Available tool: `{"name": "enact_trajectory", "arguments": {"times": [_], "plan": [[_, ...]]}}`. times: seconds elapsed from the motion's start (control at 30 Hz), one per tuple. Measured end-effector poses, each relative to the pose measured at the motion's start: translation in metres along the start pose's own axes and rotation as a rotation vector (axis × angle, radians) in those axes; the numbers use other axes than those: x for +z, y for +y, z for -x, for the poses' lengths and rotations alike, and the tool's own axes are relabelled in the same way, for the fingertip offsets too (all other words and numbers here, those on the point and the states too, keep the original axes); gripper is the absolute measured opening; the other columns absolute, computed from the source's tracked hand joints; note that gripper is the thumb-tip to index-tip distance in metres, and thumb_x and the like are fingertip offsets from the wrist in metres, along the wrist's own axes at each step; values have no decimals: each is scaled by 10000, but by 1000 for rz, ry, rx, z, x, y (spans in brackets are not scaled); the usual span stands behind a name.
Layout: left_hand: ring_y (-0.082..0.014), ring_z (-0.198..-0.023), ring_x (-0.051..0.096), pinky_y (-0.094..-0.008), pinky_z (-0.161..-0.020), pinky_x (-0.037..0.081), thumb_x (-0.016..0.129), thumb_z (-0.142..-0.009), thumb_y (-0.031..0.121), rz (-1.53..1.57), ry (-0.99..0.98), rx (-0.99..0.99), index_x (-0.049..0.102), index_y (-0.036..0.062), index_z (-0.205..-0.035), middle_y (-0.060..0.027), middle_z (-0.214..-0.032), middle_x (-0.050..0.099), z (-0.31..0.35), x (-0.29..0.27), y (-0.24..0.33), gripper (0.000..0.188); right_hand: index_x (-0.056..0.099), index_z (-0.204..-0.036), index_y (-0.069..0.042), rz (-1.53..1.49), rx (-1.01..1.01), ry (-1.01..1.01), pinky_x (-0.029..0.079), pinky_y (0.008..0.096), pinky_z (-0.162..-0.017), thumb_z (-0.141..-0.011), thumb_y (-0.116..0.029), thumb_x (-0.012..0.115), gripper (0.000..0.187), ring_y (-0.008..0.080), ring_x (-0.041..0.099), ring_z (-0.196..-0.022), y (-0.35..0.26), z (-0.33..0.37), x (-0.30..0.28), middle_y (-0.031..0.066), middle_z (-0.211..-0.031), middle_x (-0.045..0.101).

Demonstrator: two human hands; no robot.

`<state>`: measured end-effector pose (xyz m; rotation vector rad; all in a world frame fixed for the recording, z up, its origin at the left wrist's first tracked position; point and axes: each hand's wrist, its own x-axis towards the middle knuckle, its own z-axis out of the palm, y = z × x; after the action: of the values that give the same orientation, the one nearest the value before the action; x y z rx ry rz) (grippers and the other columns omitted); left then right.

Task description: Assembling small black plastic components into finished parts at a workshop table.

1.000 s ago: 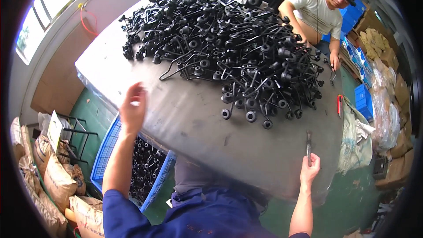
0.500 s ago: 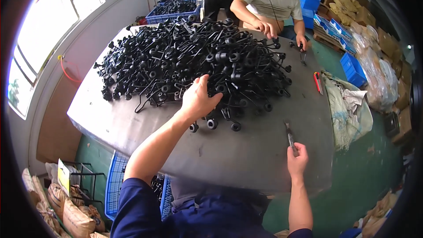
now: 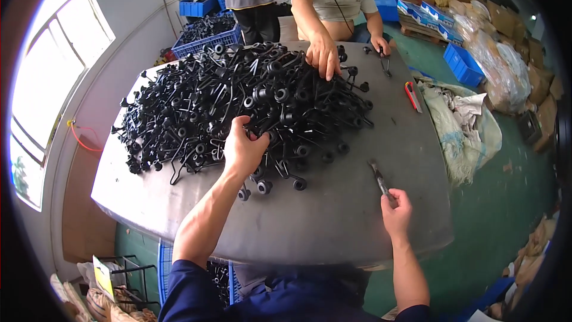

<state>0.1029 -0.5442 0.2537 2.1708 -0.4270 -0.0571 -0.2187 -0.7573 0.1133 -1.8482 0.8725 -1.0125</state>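
A big heap of black bent-rod parts with round, ring-like ends (image 3: 196, 101) covers the far and left part of the grey table (image 3: 310, 220). My left hand (image 3: 243, 150) is at the heap's near edge, thumb and fingers curled in around a black part; the fingertips partly hide it. Off to the right, my right hand (image 3: 395, 213) is closed around a slim grey metal hand tool (image 3: 378, 177). Its narrow tip points away from me, low over the table. Several loose ring ends (image 3: 264, 187) lie just in front of my left hand.
Across the table, a co-worker's hand (image 3: 323, 56) reaches into the heap; the other holds a dark tool (image 3: 385, 62). A red cutter knife (image 3: 412, 96) lies near the right edge, beside a pale woven sack (image 3: 459, 137). Blue crates (image 3: 208, 42) stand behind; another basket (image 3: 165, 268) is below the near edge.
My left hand has gone from spread fingers over the heap to curled fingers at its edge. The co-worker's hand has moved onto the heap. My right hand keeps its tool. The view has shifted.
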Motion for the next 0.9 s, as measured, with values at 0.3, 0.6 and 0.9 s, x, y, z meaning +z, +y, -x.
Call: {"name": "enact_trajectory", "arguments": {"times": [0.3,0.6,0.9], "plan": [[-247,-742,622,-376,-711,516,710,-732,162,-257,-23,150,514,32,-1225,-88,-799,608,-20,-9,19,546,630,-952,2,-23,106,10,426,229,-544,-794,-29,726,187,56,487,-611,4,-5,1,10,-784,614],[-262,-694,624,-375,-664,505,702,-686,121,-435,5,528,462,71,-1305,-95,-730,602,-65,-46,28,666,632,-948,3,-1,82,3,431,226,-551,-800,-26,724,177,52,500,-624,1,-2,3,6,-789,616],[-217,-647,573,-343,-601,491,777,-642,61,-311,42,508,476,20,-1327,-58,-767,570,55,-71,-11,749,634,-946,4,-24,26,9,437,223,-547,-800,-29,727,177,51,513,-617,3,-2,3,1,-774,615]]}}
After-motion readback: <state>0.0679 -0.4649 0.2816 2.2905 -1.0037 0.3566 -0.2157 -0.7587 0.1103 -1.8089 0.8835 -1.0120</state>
